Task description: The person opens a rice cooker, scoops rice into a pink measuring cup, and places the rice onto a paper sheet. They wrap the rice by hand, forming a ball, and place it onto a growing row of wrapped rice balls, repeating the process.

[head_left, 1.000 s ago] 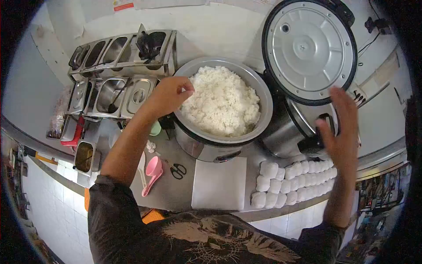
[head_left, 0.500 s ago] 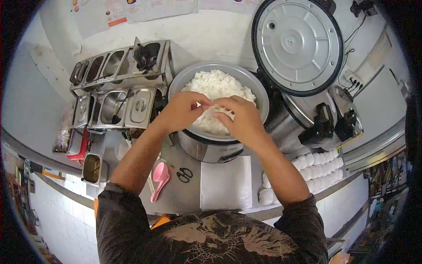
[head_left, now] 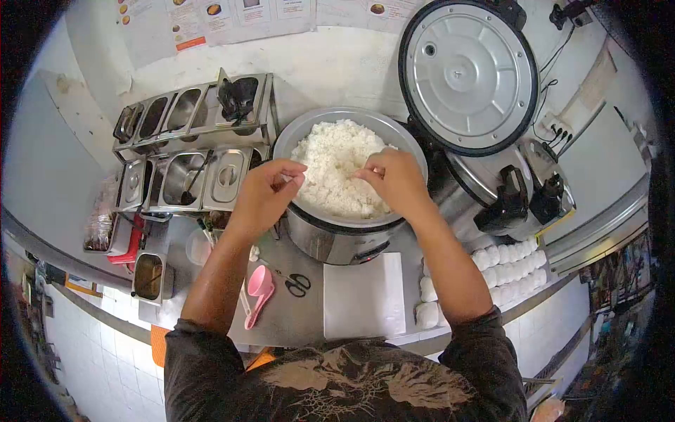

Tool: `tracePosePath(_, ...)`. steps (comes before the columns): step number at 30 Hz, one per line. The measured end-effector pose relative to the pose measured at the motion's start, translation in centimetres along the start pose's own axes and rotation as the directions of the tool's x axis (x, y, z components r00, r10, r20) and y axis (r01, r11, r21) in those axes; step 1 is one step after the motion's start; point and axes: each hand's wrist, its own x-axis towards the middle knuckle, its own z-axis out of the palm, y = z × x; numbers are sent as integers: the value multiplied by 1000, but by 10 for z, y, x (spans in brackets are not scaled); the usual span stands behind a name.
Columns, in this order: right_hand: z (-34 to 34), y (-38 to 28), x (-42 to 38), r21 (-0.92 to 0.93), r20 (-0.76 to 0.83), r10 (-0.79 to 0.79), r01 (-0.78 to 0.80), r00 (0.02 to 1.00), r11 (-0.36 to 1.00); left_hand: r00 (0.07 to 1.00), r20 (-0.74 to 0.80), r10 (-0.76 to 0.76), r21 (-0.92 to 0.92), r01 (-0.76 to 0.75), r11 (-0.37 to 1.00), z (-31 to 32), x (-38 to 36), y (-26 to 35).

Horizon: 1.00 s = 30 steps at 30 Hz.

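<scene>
A wide round cooker (head_left: 330, 243) is full of white rice (head_left: 344, 190). Over the left edge of the rice is my left hand (head_left: 271, 193), thumb and fingertips pinched together; what they hold, if anything, is too small to name. My right hand (head_left: 394, 179) is above the right side of the rice, its fingers also pinched at the tips with their contents unclear. A gap separates the two hands. Below the cooker lies a stack of thin white sheets (head_left: 363, 295). Rows of white wrapped balls (head_left: 506, 274) sit beside my right forearm.
Metal trays in a rack (head_left: 184, 179) stand at the left. A pink scoop (head_left: 260, 281) and black scissors (head_left: 297, 285) lie on the counter. A large open lid (head_left: 467, 77) rises behind right, above another steel pot (head_left: 467, 186). A metal container (head_left: 151, 276) sits front left.
My hands, close together over the rice before, have moved apart, the left one to the left and the right one slightly right. The camera view has shifted a little.
</scene>
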Motion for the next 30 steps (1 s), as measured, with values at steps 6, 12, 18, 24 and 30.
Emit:
tracePosePath(6, -11, 5, 1, 5, 60, -35, 35, 998, 999, 997, -70, -44, -153, 33, 988, -9, -32, 17)
tracePosePath(12, -31, -4, -6, 65, 6, 72, -72, 997, 995, 991, -95, -94, -229, 70, 971, -6, -75, 14)
tracePosePath(18, -26, 6, -29, -14, -226, -158, 159, 961, 987, 977, -148, -153, -256, 112, 960, 19, -136, 13)
tracePosePath(24, -67, -12, -63, 192, -238, 37, 10, 971, 981, 895, -186, -405, -232, 360, 904, 72, -251, -4)
tracePosePath(30, -89, 14, -77, 512, -392, 86, 139, 916, 847, 661, -342, -668, -497, 476, 725, 159, -400, 7)
